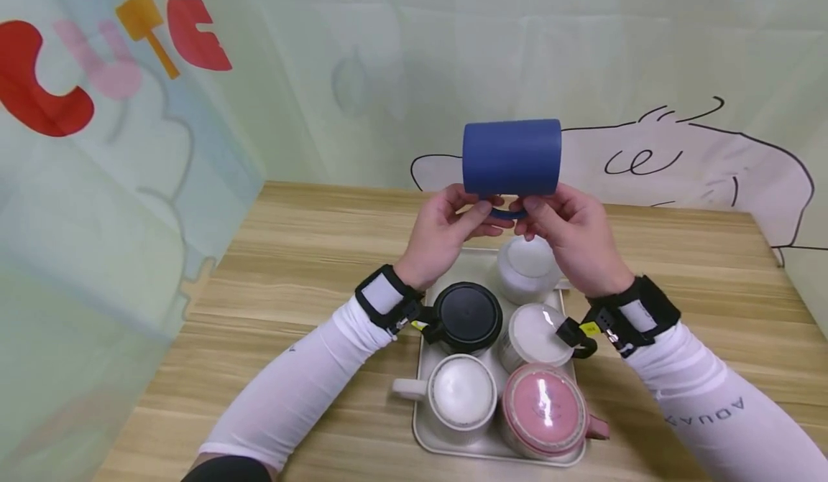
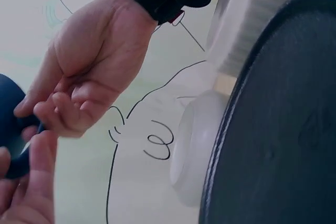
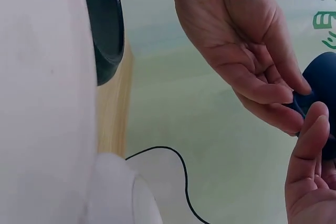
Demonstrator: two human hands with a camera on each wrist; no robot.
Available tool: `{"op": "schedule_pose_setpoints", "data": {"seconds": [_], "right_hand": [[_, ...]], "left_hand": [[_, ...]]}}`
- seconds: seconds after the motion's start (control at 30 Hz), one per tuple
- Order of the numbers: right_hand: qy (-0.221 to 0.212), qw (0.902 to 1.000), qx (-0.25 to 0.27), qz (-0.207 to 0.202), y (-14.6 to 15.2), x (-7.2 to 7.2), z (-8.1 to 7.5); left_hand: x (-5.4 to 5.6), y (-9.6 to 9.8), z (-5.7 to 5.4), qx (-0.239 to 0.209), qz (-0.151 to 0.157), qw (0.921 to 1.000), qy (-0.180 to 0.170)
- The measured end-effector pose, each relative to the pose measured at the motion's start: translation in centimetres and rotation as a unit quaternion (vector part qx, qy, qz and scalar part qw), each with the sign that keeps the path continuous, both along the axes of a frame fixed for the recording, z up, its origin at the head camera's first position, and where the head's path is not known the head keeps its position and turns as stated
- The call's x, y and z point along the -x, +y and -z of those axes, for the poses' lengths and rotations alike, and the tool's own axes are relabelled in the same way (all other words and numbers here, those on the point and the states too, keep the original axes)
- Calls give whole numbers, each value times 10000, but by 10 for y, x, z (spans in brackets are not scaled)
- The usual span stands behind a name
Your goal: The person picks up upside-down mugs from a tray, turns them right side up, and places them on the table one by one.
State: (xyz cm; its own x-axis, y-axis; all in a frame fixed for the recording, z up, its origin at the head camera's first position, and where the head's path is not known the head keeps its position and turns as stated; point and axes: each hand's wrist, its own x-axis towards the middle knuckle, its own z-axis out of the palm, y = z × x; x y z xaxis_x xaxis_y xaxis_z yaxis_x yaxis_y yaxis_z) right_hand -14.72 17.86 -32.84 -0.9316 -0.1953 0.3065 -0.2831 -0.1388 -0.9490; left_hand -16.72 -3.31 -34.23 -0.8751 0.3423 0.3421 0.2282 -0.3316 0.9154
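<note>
The left hand (image 1: 440, 236) and right hand (image 1: 581, 238) pinch the blue mug (image 1: 512, 157) by its near-side handle (image 1: 507, 215), likely its surest hold; it looks stiff, breakable.

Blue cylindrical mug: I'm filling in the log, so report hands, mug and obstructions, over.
Left hand, right hand pinching curved blue handle. Blue cylindrical mug held up sideways. Pale rectangular tray sits lower; nothing visibly in the way.

Blue mug (image 2: 7, 113) cut off at left edge, its handle (image 2: 19, 166) pinched by right hand (image 2: 92, 66) and partly visible left hand (image 2: 38, 195); dark round surface (image 2: 273, 129) fills right foreground, overlapping white vessel (image 2: 199, 148), with ribbed whitish object (image 2: 257, 22) above in frame and line-drawn backdrop (image 2: 81, 177) behind.
</note>
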Motion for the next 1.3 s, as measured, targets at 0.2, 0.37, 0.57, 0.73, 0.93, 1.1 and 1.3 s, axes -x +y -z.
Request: {"op": "schedule_pose_setpoints", "data": {"seconds": [0.2,0.37,0.57,0.73,0.93,1.1,1.3], "right_hand": [[221,9991,-70,368,15,-2,0],[404,9968,-223,648,34,-5,-2],[543,9928,-453,969,60,-9,-2],[590,9746,-1445,1603,81,-13,1],[747,9390,-2553,2179,107,-15,7],[822,9124,-3198,2418,126,-16,13],[829,8782,-3985,2511,142,-19,16]], "left_hand": [[4,-9,-1,828,78,9963,229],[5,-28,1,1600,-356,9851,526],[8,-55,4,2563,-922,9557,1111],[8,-76,4,3444,-1354,9166,1514],[5,-102,7,4448,-1705,8594,1858],[4,-122,14,5037,-1930,8118,2237],[3,-139,22,5393,-2053,7813,2377]]}}
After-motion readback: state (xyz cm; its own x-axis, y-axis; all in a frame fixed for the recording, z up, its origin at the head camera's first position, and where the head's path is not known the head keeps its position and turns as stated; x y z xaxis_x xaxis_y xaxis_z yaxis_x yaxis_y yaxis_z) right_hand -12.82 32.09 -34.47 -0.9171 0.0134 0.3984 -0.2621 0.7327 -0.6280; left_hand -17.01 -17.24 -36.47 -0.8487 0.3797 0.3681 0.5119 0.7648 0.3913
